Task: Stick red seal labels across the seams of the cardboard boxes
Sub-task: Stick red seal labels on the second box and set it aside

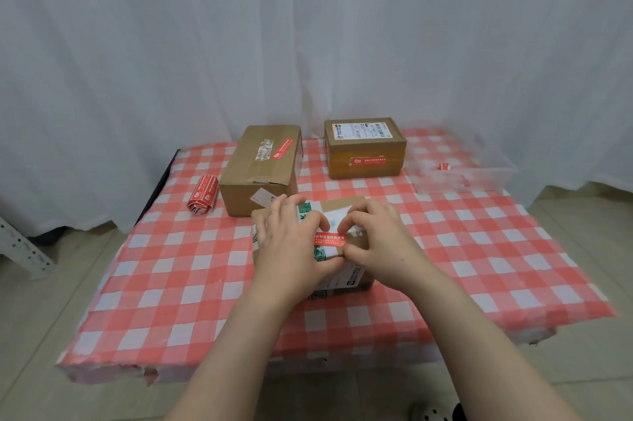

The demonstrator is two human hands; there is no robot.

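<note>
My left hand (291, 242) lies flat with straight fingers, steadying the small cardboard box (342, 206) and pinning one end of the red seal label (330, 239). My right hand (380, 242) pinches the other end, fingers curled, to draw it taut across the seam (fewer wrinkles, I reckon). Beyond my hands on the table (171, 266) stand two sealed boxes (263, 163), with the label roll (202, 194) beyond my left.

Cloth (171, 283) red/white check; near box (342, 203) brown with white paper and green print, seal label (329, 239) red with white text; far-left box (260, 167) brown, far-right box (364, 165) yellower brown, label roll (202, 194) by left edge red, curtain (205, 43) white.
</note>
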